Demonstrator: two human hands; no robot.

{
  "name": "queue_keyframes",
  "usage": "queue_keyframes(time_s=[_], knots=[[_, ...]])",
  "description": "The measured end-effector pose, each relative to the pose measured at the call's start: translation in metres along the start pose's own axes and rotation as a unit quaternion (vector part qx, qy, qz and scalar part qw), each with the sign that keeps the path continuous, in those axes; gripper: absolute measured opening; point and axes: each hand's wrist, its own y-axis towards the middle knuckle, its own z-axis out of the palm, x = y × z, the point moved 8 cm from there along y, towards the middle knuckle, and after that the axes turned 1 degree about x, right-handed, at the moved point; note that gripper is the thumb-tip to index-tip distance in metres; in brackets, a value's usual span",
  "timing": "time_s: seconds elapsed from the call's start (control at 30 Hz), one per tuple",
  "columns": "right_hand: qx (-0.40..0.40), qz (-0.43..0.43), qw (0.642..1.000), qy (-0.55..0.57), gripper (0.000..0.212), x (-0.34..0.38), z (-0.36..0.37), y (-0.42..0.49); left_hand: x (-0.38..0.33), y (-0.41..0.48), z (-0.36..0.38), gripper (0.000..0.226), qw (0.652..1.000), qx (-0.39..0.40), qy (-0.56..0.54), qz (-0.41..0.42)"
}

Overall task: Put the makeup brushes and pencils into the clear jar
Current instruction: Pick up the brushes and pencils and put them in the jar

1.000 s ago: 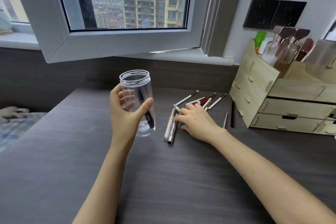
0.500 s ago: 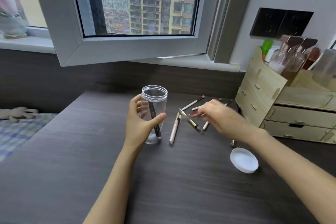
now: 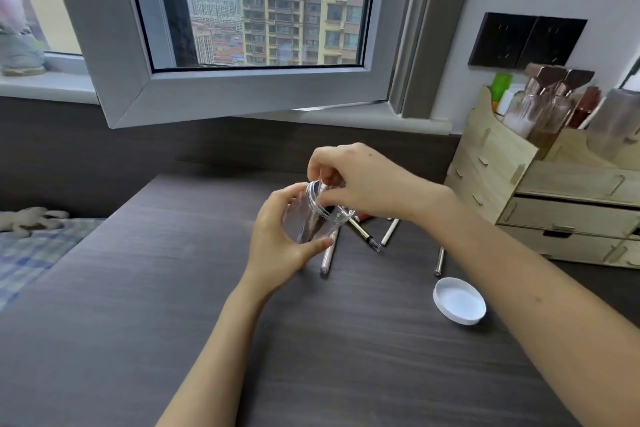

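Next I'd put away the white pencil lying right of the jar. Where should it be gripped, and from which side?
Pinch the white pencil at mid-shaft from above, with the fingers across its length. It lies flat on the desk, its far end hidden under the right hand.

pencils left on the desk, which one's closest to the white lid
The silver metallic one, lying almost straight up-and-down just above the white lid. The white, dark and pinkish ones lie farther left.

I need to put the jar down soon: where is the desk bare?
Bare desk lies left of the left hand and along the near edge. Crowded: pencils right of the jar, white lid, wooden organizer.
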Motion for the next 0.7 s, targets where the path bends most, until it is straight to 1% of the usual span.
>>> queue_keyframes(time_s=[0.07,0.13,0.17,0.23,0.27,0.3,0.33,0.37,0.4,0.43,0.47,0.5,0.53,0.57,0.6,0.67,0.7], knots=[[-0.01,0.0,1.0,0.005,0.016,-0.002,0.002,-0.002,-0.002,0.001,-0.002,0.073,1.0,-0.009,0.012,0.008],[-0.027,0.015,0.997,0.075,0.016,-0.01,-0.003,-0.006,0.0,0.002,-0.004,0.072,1.0,-0.021,0.0,0.0],[-0.048,0.025,0.99,0.131,0.015,-0.016,-0.008,-0.008,0.001,0.002,-0.005,0.072,0.999,-0.027,-0.013,-0.009],[-0.118,0.06,0.965,0.225,0.013,-0.038,-0.012,-0.014,0.005,0.003,-0.008,0.072,0.998,-0.042,-0.032,-0.021],[-0.151,0.086,0.954,0.245,0.014,-0.052,-0.009,-0.016,0.007,0.003,-0.009,0.071,0.998,-0.049,-0.036,-0.024],[-0.167,0.115,0.951,0.232,0.016,-0.066,0.001,-0.016,0.009,0.003,-0.01,0.07,0.997,-0.054,-0.039,-0.028],[-0.157,0.136,0.96,0.188,0.018,-0.076,0.014,-0.015,0.01,0.002,-0.011,0.069,0.997,-0.06,-0.046,-0.034],[-0.118,0.151,0.974,0.119,0.022,-0.083,0.033,-0.012,0.012,0.002,-0.012,0.069,0.996,-0.063,-0.055,-0.039],[-0.055,0.154,0.986,0.038,0.028,-0.087,0.055,-0.01,0.013,0.002,-0.012,0.069,0.995,-0.066,-0.063,-0.044],[0.015,0.137,0.989,-0.049,0.035,-0.088,0.077,-0.008,0.014,0.001,-0.012,0.07,0.994,-0.068,-0.068,-0.048],[0.074,0.105,0.982,-0.137,0.04,-0.087,0.097,-0.006,0.016,0.001,-0.013,0.072,0.993,-0.071,-0.073,-0.052],[0.11,0.052,0.969,-0.215,0.039,-0.08,0.112,-0.005,0.017,0.001,-0.013,0.073,0.993,-0.073,-0.079,-0.056],[0.126,-0.004,0.951,-0.282,0.031,-0.073,0.123,-0.005,0.018,0.001,-0.014,0.073,0.992,-0.074,-0.083,-0.057],[0.125,-0.039,0.931,-0.339,0.017,-0.068,0.129,-0.005,0.018,0.001,-0.014,0.072,0.992,-0.075,-0.086,-0.057],[0.114,-0.056,0.919,-0.372,0.007,-0.063,0.13,-0.005,0.018,0.001,-0.015,0.072,0.992,-0.076,-0.086,-0.056],[0.115,-0.09,0.905,-0.401,0.021,-0.062,0.134,-0.004,0.017,0.002,-0.015,0.072,0.992,-0.074,-0.083,-0.051],[0.13,-0.098,0.902,-0.401,0.022,-0.064,0.135,-0.005,0.016,0.002,-0.015,0.072,0.993,-0.073,-0.083,-0.049]])
